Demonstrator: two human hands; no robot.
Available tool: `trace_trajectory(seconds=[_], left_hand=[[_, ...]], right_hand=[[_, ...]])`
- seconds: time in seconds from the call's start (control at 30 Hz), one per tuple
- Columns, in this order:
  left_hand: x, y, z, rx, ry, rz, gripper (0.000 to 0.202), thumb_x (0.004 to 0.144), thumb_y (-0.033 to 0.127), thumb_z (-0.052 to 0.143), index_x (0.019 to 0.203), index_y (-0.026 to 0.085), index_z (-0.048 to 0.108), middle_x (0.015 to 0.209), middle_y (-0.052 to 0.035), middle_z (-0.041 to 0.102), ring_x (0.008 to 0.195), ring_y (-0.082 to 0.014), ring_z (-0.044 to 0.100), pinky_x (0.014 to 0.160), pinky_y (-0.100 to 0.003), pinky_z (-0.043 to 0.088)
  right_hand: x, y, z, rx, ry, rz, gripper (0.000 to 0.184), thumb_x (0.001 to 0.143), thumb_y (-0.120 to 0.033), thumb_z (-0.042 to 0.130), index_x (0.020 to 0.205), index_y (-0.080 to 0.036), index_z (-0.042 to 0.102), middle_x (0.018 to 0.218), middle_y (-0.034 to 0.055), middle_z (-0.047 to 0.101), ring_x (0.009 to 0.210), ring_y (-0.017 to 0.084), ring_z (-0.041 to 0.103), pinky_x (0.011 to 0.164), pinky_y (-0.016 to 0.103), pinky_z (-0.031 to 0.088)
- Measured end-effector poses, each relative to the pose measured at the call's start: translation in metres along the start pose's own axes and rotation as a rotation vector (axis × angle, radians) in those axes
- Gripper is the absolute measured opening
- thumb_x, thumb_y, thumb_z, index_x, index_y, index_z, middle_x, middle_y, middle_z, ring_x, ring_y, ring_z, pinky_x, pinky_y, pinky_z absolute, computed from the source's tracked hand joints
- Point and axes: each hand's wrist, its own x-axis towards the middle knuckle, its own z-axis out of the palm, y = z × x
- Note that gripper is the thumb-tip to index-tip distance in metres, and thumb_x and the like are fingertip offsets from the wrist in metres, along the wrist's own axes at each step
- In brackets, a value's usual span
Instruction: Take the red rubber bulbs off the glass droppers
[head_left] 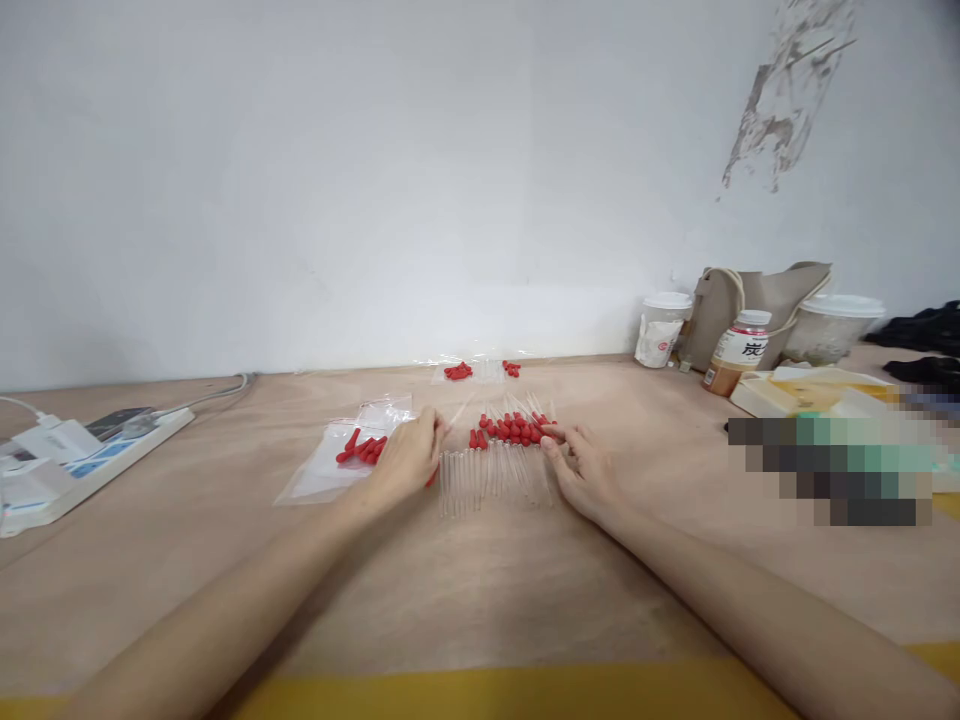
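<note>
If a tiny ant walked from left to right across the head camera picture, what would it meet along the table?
Power strip → front plastic bag → left hand → clear tubes → right hand → small lidded cup → drink bottle → big lidded cup.

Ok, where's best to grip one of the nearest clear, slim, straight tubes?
Probably the near end, pinched across its width from the wearer's side: the clear, slim tubes lie lengthwise toward the wearer, near ends facing bare brown tabletop, far ends close to the red bulb-shaped pieces.
</note>
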Motion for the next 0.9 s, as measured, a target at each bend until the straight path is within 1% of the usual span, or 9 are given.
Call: trace_trajectory(seconds=[0.07, 0.13, 0.2, 0.27, 0.37, 0.47, 0.67, 0.8, 0.9], left_hand=[[-0.024, -0.003, 0.005, -0.063, 0.075, 0.188, 0.021, 0.089, 0.03, 0.031, 0.086, 0.018, 0.048, 0.075, -0.0037, 0.058, 0.068, -0.0173, 0.054, 0.06, -0.028, 0.038], [-0.042, -0.005, 0.014, -0.065, 0.177, 0.346, 0.019, 0.089, 0.03, 0.035, 0.084, 0.017, 0.049, 0.077, -0.0043, 0.057, 0.071, -0.017, 0.051, 0.065, -0.029, 0.04], [-0.052, -0.005, 0.022, -0.043, 0.26, 0.453, 0.019, 0.089, 0.029, 0.038, 0.088, 0.016, 0.052, 0.08, -0.0055, 0.056, 0.075, -0.0172, 0.049, 0.069, -0.031, 0.04], [-0.056, -0.003, 0.027, -0.015, 0.308, 0.522, 0.019, 0.089, 0.027, 0.04, 0.089, 0.016, 0.055, 0.08, -0.0058, 0.055, 0.076, -0.0171, 0.047, 0.07, -0.031, 0.039], [-0.056, 0.001, 0.029, 0.01, 0.352, 0.57, 0.021, 0.088, 0.027, 0.041, 0.083, 0.015, 0.058, 0.076, -0.0057, 0.053, 0.073, -0.0168, 0.045, 0.067, -0.03, 0.039], [-0.056, 0.004, 0.028, 0.002, 0.384, 0.574, 0.02, 0.087, 0.027, 0.043, 0.082, 0.015, 0.059, 0.076, -0.0054, 0.053, 0.074, -0.0169, 0.044, 0.068, -0.03, 0.038], [-0.056, 0.007, 0.031, -0.007, 0.367, 0.575, 0.019, 0.086, 0.027, 0.045, 0.087, 0.017, 0.061, 0.081, -0.0057, 0.054, 0.077, -0.0166, 0.045, 0.07, -0.031, 0.037], [-0.055, 0.007, 0.027, 0.037, 0.343, 0.618, 0.018, 0.084, 0.031, 0.049, 0.079, 0.019, 0.061, 0.09, -0.0048, 0.057, 0.084, -0.0181, 0.047, 0.076, -0.035, 0.035], [-0.058, 0.007, 0.022, 0.076, 0.318, 0.666, 0.018, 0.084, 0.032, 0.05, 0.077, 0.019, 0.059, 0.091, -0.0035, 0.06, 0.089, -0.019, 0.048, 0.082, -0.038, 0.032]], right_hand=[[-0.001, -0.001, 0.0, 0.035, 0.019, -0.07, 0.038, 0.087, -0.041, 0.034, 0.111, -0.019, 0.054, 0.098, 0.0085, 0.057, 0.09, 0.019, 0.052, 0.078, 0.033, 0.039], [-0.002, -0.004, -0.001, 0.025, 0.0, -0.17, 0.038, 0.088, -0.039, 0.034, 0.117, -0.02, 0.049, 0.106, 0.009, 0.054, 0.099, 0.02, 0.049, 0.084, 0.034, 0.038], [-0.005, -0.01, -0.002, -0.019, -0.035, -0.294, 0.037, 0.087, -0.037, 0.036, 0.118, -0.021, 0.049, 0.109, 0.0084, 0.053, 0.103, 0.02, 0.047, 0.086, 0.035, 0.036], [-0.008, -0.018, 0.0, -0.074, -0.071, -0.416, 0.033, 0.086, -0.036, 0.041, 0.113, -0.022, 0.053, 0.105, 0.0073, 0.056, 0.099, 0.019, 0.048, 0.085, 0.036, 0.034], [-0.012, -0.028, 0.006, -0.137, -0.109, -0.572, 0.027, 0.084, -0.035, 0.047, 0.103, -0.022, 0.059, 0.094, 0.0052, 0.061, 0.088, 0.018, 0.05, 0.084, 0.038, 0.029], [-0.014, -0.033, 0.014, -0.174, -0.102, -0.668, 0.022, 0.084, -0.032, 0.048, 0.099, -0.023, 0.06, 0.082, 0.003, 0.062, 0.082, 0.016, 0.049, 0.084, 0.039, 0.026], [-0.015, -0.031, 0.018, -0.2, -0.109, -0.718, 0.017, 0.085, -0.024, 0.045, 0.09, -0.022, 0.062, 0.067, 0.0, 0.057, 0.071, 0.013, 0.044, 0.081, 0.036, 0.026], [-0.016, -0.031, 0.014, -0.175, -0.115, -0.72, 0.018, 0.086, -0.021, 0.043, 0.084, -0.019, 0.061, 0.066, 0.0004, 0.055, 0.07, 0.013, 0.043, 0.08, 0.034, 0.025], [-0.018, -0.033, 0.008, -0.168, -0.114, -0.761, 0.02, 0.085, -0.021, 0.043, 0.077, -0.019, 0.061, 0.06, -0.001, 0.053, 0.066, 0.012, 0.04, 0.079, 0.033, 0.024]])
